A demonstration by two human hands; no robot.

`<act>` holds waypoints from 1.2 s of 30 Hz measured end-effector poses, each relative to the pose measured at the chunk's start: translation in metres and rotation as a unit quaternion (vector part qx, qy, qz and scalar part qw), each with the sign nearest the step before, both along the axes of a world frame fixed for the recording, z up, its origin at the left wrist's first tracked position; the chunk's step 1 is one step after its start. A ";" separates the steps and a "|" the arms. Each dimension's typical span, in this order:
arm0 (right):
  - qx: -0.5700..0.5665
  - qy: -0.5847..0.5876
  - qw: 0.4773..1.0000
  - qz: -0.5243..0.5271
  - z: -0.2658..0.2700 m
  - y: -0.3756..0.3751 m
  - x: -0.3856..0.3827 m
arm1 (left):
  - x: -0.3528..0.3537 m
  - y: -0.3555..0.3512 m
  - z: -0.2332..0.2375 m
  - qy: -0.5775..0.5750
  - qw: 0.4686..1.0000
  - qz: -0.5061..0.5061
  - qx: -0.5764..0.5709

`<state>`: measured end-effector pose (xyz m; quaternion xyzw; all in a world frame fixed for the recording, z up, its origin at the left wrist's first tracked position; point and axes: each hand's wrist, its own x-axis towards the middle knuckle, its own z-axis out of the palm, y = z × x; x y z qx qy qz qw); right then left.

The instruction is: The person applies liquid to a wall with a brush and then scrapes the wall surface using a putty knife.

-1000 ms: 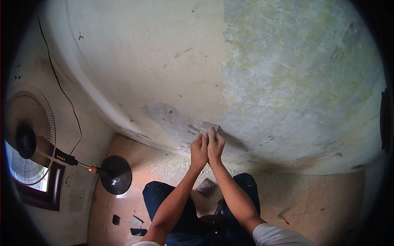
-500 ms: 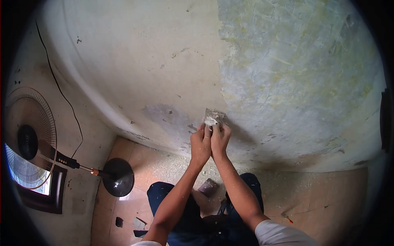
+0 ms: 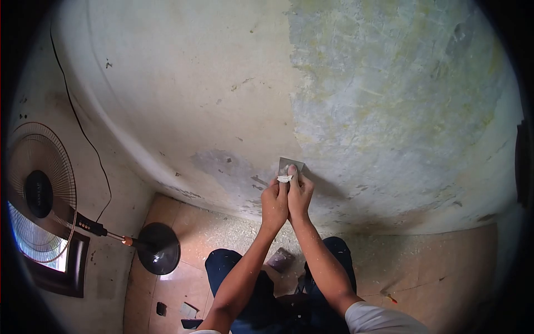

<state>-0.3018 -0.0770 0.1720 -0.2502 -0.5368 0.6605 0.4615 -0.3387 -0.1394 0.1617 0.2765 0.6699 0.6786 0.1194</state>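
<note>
Both my hands are closed together around a scraper (image 3: 287, 162) with a flat, wide grey metal blade. Its blade points up at the wall, at or very near the surface, beside the edge of the paint. My left hand (image 3: 273, 205) grips the handle from the left, and my right hand (image 3: 300, 196) wraps it from the right with the thumb up on the blade. White flakes of paint (image 3: 285, 178) lie on the tool by my fingers. Cream paint (image 3: 194, 72) covers the wall on the left; a scraped grey-green area (image 3: 389, 83) spreads to the right.
A standing fan (image 3: 41, 192) is at the left, its round base (image 3: 158, 249) on the tiled floor. A black cord (image 3: 83, 131) runs down the wall. Paint flakes litter the floor around a dark block (image 3: 280, 260) between my knees. A phone-like dark object (image 3: 191, 323) lies lower left.
My hands and the scraper have come slightly down. The pile of flakes on the blade has shrunk and more of the metal shows. The view has shifted slightly.
</note>
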 end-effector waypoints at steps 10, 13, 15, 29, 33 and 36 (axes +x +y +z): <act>-0.003 -0.005 0.999 -0.045 -0.002 0.012 -0.003 | 0.003 0.007 0.023 0.061 0.997 -0.002 0.049; 0.002 0.041 0.999 -0.034 0.018 0.024 -0.004 | 0.003 0.010 0.051 0.031 0.998 -0.020 0.041; -0.008 0.062 0.998 -0.002 0.037 0.021 0.000 | 0.003 0.011 0.051 0.004 0.999 -0.026 0.024; 0.013 -0.004 0.999 -0.045 -0.008 0.027 0.021 | 0.026 0.019 0.018 -0.017 0.999 -0.028 0.025; 0.031 0.009 0.999 -0.027 0.034 0.018 0.020 | 0.019 0.015 0.030 -0.032 0.997 -0.058 0.044; 0.030 0.019 0.999 0.041 0.071 0.016 0.021 | 0.016 0.005 0.047 -0.111 0.985 -0.113 0.073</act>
